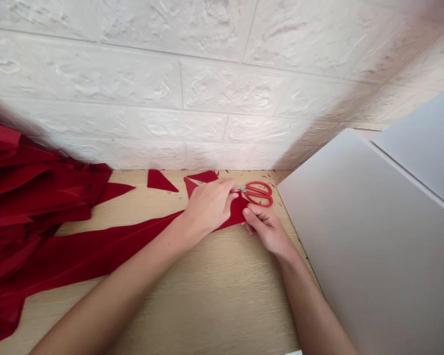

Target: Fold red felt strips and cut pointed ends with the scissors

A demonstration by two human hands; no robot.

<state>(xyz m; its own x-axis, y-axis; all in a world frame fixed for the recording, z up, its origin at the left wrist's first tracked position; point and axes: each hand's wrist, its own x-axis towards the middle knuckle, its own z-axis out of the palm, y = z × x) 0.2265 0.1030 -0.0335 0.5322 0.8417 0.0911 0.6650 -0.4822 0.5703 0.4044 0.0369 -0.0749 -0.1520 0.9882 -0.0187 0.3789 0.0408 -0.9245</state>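
Observation:
A long strip of dark red cloth (pixel 96 249) runs across the wooden table (pixel 214 296) from a heap at the left to my hands. My left hand (pixel 209 204) lies curled on the strip's end, fingers pressed down on it. My right hand (pixel 264 227) pinches the same end from the right, thumb on top. Red-handled scissors (pixel 257 192) lie on the table just beyond my hands, touched by neither.
A heap of red cloth (pixel 25 197) fills the left side. Small cut red triangles (pixel 161 181) lie by the white brick wall (pixel 207 88). A large grey board (pixel 373 236) borders the table on the right.

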